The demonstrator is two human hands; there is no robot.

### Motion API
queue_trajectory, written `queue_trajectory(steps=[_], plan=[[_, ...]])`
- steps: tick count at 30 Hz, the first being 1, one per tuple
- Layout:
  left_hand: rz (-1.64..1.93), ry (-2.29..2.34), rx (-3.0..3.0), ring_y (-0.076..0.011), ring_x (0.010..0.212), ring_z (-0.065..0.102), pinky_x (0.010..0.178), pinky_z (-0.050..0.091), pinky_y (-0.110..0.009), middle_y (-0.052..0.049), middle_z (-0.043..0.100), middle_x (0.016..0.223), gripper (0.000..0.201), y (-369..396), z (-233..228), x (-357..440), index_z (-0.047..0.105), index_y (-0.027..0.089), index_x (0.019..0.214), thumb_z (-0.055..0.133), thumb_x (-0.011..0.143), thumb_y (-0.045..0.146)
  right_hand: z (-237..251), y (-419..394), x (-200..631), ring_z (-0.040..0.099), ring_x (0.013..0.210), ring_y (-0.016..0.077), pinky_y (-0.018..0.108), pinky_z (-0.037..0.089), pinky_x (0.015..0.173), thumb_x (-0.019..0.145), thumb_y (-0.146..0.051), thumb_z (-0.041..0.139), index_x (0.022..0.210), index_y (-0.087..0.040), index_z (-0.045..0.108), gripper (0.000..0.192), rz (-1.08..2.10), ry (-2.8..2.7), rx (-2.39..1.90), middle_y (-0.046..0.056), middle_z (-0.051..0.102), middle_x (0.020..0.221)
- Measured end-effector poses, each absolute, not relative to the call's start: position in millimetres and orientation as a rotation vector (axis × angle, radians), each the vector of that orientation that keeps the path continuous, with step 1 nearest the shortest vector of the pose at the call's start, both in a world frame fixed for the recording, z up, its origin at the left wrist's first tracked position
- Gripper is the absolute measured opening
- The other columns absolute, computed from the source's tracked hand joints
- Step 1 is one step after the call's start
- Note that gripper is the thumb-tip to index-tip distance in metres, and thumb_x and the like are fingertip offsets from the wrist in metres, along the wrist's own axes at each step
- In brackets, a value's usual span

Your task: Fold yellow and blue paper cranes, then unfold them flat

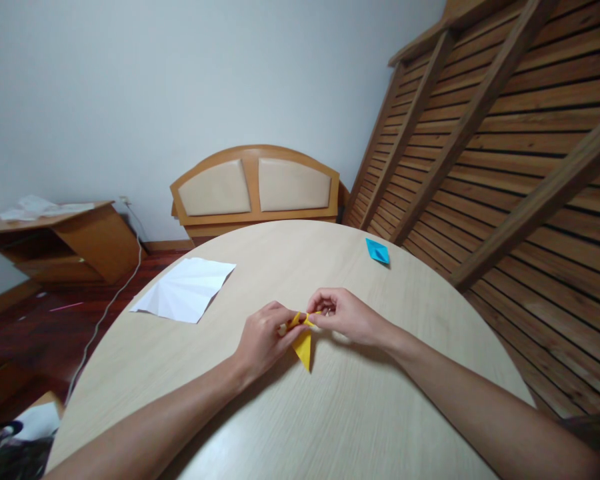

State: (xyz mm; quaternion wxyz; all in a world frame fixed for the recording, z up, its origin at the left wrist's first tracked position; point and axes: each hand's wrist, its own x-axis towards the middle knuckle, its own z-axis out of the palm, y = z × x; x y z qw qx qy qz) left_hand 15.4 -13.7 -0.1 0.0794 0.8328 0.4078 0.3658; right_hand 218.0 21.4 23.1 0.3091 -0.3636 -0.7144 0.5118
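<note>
Both hands meet over the near-centre of the round pale wooden table (360, 413). Left hand (263, 340) and right hand (345, 315) each pinch the top edge of a small folded yellow paper piece (303, 343), fingers closed narrow on it. Its long axis runs near–far; its pointed tip aims toward the near edge. Far left: creased white paper sheet (185, 290). Far right: small blue folded paper boat (377, 251). Both lie well apart from the hands.

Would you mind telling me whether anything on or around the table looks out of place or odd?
On the table nothing stands out: both hands pinch the yellow paper, with a creased white sheet and a blue fold lying flat. Oddly, a slatted bed frame leans against the wall beside a headboard.
</note>
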Motion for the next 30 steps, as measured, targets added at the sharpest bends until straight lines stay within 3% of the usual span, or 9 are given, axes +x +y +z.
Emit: queue_trajectory(steps=[9,17,25,30], plan=[[1.082,1.224,2.451,-0.0171,0.074,0.061,0.062,0.048,-0.027,-0.003,0.069,0.077,0.011,-13,-2,14,0.072,0.019,0.094,0.065,0.092,0.027,27,20,222,0.06,0.079,0.0144,0.027,0.047,0.07,0.084,-0.018,0.064,0.094,-0.015,0.07,0.012,1.16,-2.086,-0.886,0.005,0.07,0.089],[1.077,1.219,2.387,-0.0176,0.074,0.06,0.062,0.047,-0.027,-0.004,0.069,0.076,0.012,-14,-1,15,0.074,0.02,0.092,0.063,0.093,0.026,34,21,226,0.059,0.075,0.0136,0.025,0.045,0.066,0.085,-0.027,0.066,0.092,-0.014,0.067,0.014,1.297,-2.043,-0.922,0.003,0.066,0.083],[1.079,1.23,2.363,-0.0171,0.073,0.06,0.062,0.046,-0.027,-0.004,0.068,0.075,0.016,-13,-2,16,0.074,0.02,0.09,0.063,0.093,0.03,32,23,226,0.056,0.064,0.0108,0.023,0.039,0.06,0.084,-0.021,0.064,0.091,-0.014,0.061,0.011,1.574,-1.906,-0.96,0.0,0.063,0.069],[1.093,1.241,2.308,-0.0171,0.072,0.06,0.062,0.047,-0.027,-0.004,0.069,0.076,0.016,-13,0,16,0.076,0.02,0.093,0.064,0.093,0.031,31,21,226,0.059,0.073,0.0125,0.025,0.044,0.065,0.088,-0.024,0.062,0.095,-0.014,0.064,0.012,1.387,-2.024,-0.917,0.003,0.066,0.082]])
